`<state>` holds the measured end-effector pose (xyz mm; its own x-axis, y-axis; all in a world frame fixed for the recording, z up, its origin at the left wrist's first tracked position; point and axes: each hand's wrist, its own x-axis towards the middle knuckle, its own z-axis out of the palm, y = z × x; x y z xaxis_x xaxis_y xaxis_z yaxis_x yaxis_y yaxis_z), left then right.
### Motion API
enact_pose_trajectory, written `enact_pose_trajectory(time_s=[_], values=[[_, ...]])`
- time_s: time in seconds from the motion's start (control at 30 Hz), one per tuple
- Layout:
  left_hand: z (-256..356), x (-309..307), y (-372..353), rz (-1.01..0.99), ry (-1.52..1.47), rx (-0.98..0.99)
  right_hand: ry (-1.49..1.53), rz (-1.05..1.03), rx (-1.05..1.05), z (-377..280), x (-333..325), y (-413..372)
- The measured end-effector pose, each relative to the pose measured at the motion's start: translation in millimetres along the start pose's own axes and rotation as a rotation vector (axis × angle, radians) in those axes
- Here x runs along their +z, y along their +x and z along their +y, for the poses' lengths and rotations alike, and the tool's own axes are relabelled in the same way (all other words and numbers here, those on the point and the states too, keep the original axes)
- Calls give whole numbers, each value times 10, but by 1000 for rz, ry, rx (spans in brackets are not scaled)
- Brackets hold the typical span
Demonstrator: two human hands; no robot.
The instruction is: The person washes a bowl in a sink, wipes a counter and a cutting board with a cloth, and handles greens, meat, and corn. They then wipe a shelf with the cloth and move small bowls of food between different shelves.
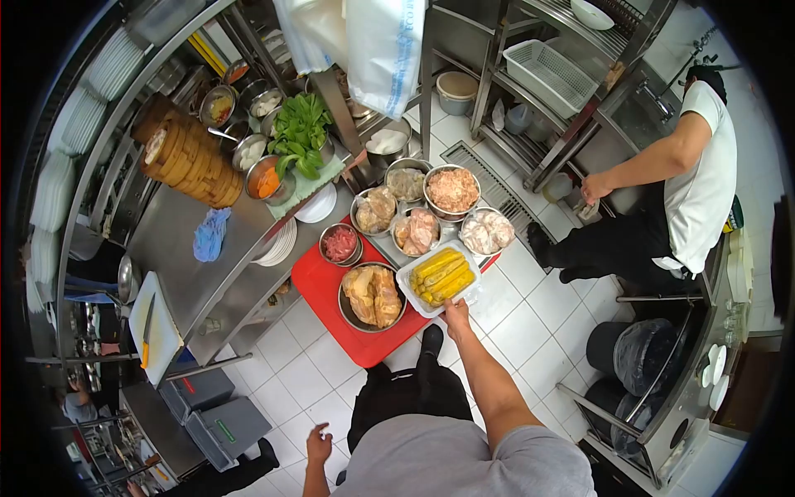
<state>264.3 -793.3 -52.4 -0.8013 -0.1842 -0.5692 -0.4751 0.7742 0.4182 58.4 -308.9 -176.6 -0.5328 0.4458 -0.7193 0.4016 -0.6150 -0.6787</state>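
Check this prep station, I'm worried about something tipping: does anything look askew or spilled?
The white tray of yellow food, gripped at its edge by the right hand, lies skewed on top of the metal bowls rather than flat on the red board. The board juts beyond the steel counter. No spill shows.

Tray [424,311] was white, the sticks [439,276] in it yellow. Board [368,344] was red, cloth [210,234] blue, leaves [300,132] green. Floor [530,319] was white square tile with a grey grout grid.

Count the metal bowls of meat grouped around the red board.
7: big bowl beside the white tray, small red-meat bowl behind it, two mid-row bowls, three back bowls. None seems hidden.
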Motion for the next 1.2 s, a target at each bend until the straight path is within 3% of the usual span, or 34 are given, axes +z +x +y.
enact_pose_trajectory(time_s=[0.13, 0.23, 0.27, 0.37, 0.43, 0.67, 0.77, 0.83, 0.87, 0.9, 0.93, 0.97, 1.0, 1.03, 1.07, 1.1, 1.2], values=[[-96, 203, -299, -104, 58, -44, -59, -134, 99, -239, -93, -4], [-137, 269, -385, -209, 97, -114, -541, -289, 308, -487, -215, 8], [-200, 288, -361, -231, 116, -108, -631, -318, 229, -355, -261, 166], [-239, 284, -110, -279, 134, -90, -520, -272, 264, -375, -250, 115], [-189, 281, 162, -261, 86, -76, -615, -274, 223, -417, -275, 18], [621, 402, 1160, -173, 131, 106, -604, -348, 124, -668, -866, -343], [1117, 488, 1344, -162, 91, 138, -582, -221, 50, -726, -1653, -113], [1456, 504, 1386, -140, 81, 152, -819, 25, -141, -780, -2281, 13], [1621, 546, 1370, -133, 98, 157, -1526, -47, -612, -791, -2756, 114], [1837, 643, 1340, -127, 110, 160, -1584, 47, -610, -250, -3506, 771], [1877, 787, 1377, -113, 110, 156, -1816, 13, -467, 147, -4208, 1331], [1918, 912, 1385, -108, 126, 101, -1563, 183, -138, -297, -4180, 945], [2052, 1100, 1366, -105, 137, 45, -1462, 169, 97, -113, -4698, 1293], [2212, 1360, 1333, -168, 196, 31, -1426, 160, 119, -314, -4900, 1243], [2315, 1525, 1276, -233, 271, 10, -1282, 303, 295, -518, -4915, 1211], [2437, 1567, 1201, -301, 355, -21, -1330, 264, 218, -664, -4956, 1392], [2978, 2119, 1335, -910, 769, 281, -1380, 177, 46, -1221, -4987, 1475]])
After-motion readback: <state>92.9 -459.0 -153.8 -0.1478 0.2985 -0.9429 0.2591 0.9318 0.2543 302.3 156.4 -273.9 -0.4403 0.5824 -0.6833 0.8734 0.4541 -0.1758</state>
